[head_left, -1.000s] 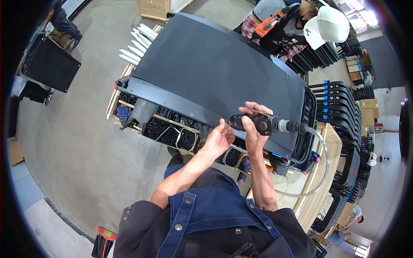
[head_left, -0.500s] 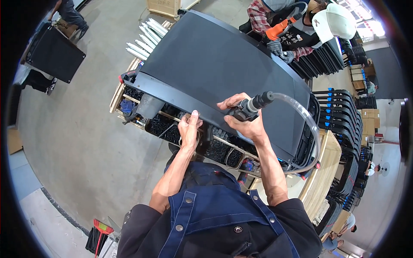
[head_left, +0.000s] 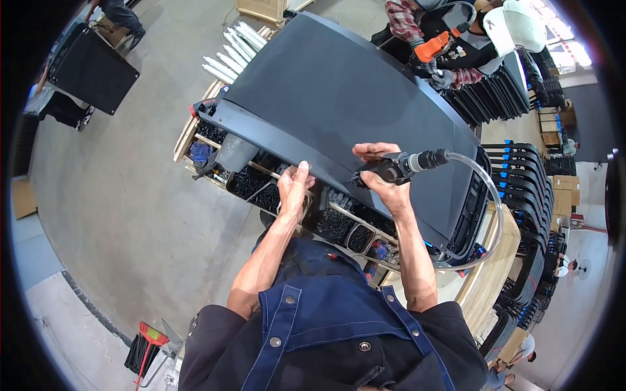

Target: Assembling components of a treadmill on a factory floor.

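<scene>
Toward twelve o'clock from the middle of the head view lies a large dark panel (head_left: 339,85), its near rim by both hands. At two o'clock, the right hand (head_left: 388,189) is wrapped round a black power tool (head_left: 392,169), whose clear hose (head_left: 493,195) curves from three o'clock down to five. At the tool's nine o'clock, the left hand (head_left: 295,189) has its thumb over the rim; I cannot tell whether it pinches anything. The panel looks stiff, broad and awkward rather than fragile, probably smooth, best taken by opposite rims. The tool seems dense and hard, best gripped round its body, with some drag from the hose. No brand or label is legible on either; around half past one, a co-worker's apron (head_left: 451,60) carries pale printed marks, too small to read
</scene>
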Demonstrator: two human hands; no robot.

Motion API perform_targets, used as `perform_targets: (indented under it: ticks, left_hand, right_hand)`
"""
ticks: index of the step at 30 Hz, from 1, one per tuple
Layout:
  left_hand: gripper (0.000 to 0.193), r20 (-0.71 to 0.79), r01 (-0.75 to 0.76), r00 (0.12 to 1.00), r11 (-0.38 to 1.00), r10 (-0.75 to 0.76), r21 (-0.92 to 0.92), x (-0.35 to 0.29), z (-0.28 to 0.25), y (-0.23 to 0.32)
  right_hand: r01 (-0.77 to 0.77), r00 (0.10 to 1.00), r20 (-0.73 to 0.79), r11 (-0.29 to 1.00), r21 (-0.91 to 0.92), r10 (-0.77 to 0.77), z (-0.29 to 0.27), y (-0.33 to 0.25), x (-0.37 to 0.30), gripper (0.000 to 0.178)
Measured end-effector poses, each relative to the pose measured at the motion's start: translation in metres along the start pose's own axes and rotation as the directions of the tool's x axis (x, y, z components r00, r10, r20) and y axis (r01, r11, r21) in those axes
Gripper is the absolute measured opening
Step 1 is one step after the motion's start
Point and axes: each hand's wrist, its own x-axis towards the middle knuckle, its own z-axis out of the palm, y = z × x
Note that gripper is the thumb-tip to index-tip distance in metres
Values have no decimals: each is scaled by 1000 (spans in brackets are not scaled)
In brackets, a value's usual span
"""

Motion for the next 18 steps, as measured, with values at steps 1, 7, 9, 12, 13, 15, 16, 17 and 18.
perform_targets:
  ticks: [1, 7, 9, 12, 13, 15, 16, 17, 18]
  left_hand:
    - [62, -10, 6, 1000, 1000, -6, 5, 2, -3, 3]
    - [42, 99, -122, 992, 692, 73, 711, 27, -96, -41]
    - [28, 58, -161, 973, 478, 223, 864, 37, -124, -55]
    - [26, 285, -307, 891, 7, 354, 952, 68, -163, -78]
    - [26, 290, -311, 897, 10, 332, 950, 77, -167, -81]
    - [26, 393, -394, 904, -33, 170, 919, 92, -165, -77]
    - [26, 432, -429, 892, -52, 135, 902, 96, -164, -74]
    - [26, 427, -424, 896, -55, 119, 904, 98, -169, -72]
    - [26, 455, -452, 885, -51, 97, 891, 100, -171, -71]
  right_hand:
    - [-10, 1000, 2, 1000, 8, 10, 0, -3, 0, 52]
    - [-53, 959, -280, 996, -73, 30, 8, 11, -35, 78]
    - [-128, 881, -470, 985, -113, 60, 26, 28, -61, 66]
    - [-400, 771, -577, 910, -111, 268, 46, 49, -99, 29]
    - [-468, 740, -576, 881, -69, 348, 56, 56, -108, 19]
    - [-632, 729, -378, 774, -51, 571, 68, 87, -121, 18]
    - [-715, 691, -262, 690, -114, 674, 74, 106, -120, 23]
    - [-752, 659, -167, 644, -143, 733, 82, 135, -121, 27]
    - [-730, 677, -127, 639, -242, 725, 87, 168, -123, 29]
